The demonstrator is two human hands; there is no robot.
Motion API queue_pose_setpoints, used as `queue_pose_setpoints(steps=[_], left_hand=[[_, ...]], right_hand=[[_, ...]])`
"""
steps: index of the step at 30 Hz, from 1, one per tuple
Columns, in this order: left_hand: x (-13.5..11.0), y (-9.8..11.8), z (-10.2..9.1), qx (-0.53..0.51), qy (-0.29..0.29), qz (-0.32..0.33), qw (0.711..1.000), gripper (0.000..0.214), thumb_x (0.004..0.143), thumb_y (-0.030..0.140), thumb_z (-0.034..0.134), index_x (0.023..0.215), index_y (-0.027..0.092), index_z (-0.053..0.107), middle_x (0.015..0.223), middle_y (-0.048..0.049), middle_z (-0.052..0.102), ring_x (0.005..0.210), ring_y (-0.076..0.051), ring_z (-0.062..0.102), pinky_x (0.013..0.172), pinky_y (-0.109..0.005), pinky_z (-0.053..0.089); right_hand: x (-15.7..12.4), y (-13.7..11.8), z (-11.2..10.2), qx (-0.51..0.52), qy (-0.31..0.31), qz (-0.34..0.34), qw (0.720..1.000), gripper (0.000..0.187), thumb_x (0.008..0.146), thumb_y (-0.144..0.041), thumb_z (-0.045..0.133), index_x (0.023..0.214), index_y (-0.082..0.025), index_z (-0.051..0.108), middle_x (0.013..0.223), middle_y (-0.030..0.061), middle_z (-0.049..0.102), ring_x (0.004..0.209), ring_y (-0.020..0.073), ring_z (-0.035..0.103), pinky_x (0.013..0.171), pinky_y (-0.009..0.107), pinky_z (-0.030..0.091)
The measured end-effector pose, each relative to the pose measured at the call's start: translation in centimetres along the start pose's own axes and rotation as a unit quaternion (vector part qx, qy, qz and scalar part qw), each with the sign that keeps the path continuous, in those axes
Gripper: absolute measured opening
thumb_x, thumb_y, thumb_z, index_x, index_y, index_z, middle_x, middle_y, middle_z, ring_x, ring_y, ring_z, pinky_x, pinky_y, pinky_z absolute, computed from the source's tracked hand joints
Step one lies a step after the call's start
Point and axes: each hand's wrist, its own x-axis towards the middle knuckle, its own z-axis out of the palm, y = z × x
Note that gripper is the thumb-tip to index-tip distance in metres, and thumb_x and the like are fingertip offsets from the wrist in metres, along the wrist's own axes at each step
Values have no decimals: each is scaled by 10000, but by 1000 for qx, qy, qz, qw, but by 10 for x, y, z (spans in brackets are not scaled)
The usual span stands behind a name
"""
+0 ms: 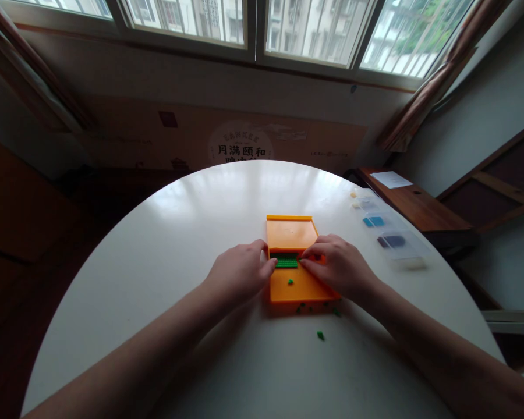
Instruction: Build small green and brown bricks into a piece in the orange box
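Observation:
An orange plastic tray [283,290] lies on the white round table, with a raised flat panel at its far side. Across its middle sits a row of small green pieces [286,263] packed side by side. My left hand [243,266] grips the tray's left edge, thumb by the left end of the green row. At the row's right end, my right hand [334,263] pinches with thumb and forefinger; a tiny green bit shows at the fingertips. One loose green piece [290,281] rests on the tray's near part.
Several loose green pieces [320,335] lie on the white table [157,279] along the tray's near edge. To the right stands a clear compartment box [404,247] with blue and dark pieces in it. A wooden desk [432,206] with paper is beyond.

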Motion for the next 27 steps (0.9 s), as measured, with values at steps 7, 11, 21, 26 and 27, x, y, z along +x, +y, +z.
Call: queue_pose_setpoints(steps=[7, 11, 21, 26, 27], left_hand=[[0, 0, 0, 0, 2, 8, 1000, 336, 873, 482, 449, 1059, 249, 604, 915, -41, 718, 806, -246, 654, 595, -310, 409], [-1, 0, -1, 3, -2, 5, 1000, 351, 872, 487, 447, 1072, 244, 601, 926, -48, 722, 818, -249, 656, 596, -306, 407], [-1, 1, -2, 2, 1, 4, 1000, 342, 875, 477, 454, 1085, 249, 597, 958, -61, 720, 829, -247, 660, 617, -310, 429], [-1, 1, -1, -2, -1, 0, 1000, 355, 875, 490, 450, 1103, 258, 592, 966, -57, 721, 820, -244, 661, 614, -305, 429], [-1, 1, -1, -2, 0, 0, 1000, 358, 874, 493, 449, 1104, 259, 592, 965, -56, 721, 817, -244, 661, 615, -304, 429]], right_hand=[[1, -4, 3, -30, 10, 18, 999, 141, 849, -336, 610, 817, -257, 723, 849, -2, 675, 840, 165, 580, 711, 280, 406], [2, -6, 3, -35, 7, 23, 999, 148, 854, -348, 598, 807, -267, 713, 844, -17, 675, 824, 154, 581, 684, 270, 394], [2, -7, 2, -41, 11, 26, 999, 166, 862, -348, 582, 812, -260, 714, 870, 0, 685, 835, 163, 591, 672, 270, 385], [1, -6, 3, -40, 10, 21, 999, 169, 861, -349, 578, 811, -261, 714, 863, -3, 682, 827, 156, 590, 675, 264, 388], [1, -6, 3, -41, 11, 20, 999, 167, 860, -346, 578, 811, -261, 713, 861, -5, 681, 828, 154, 589, 679, 264, 389]])
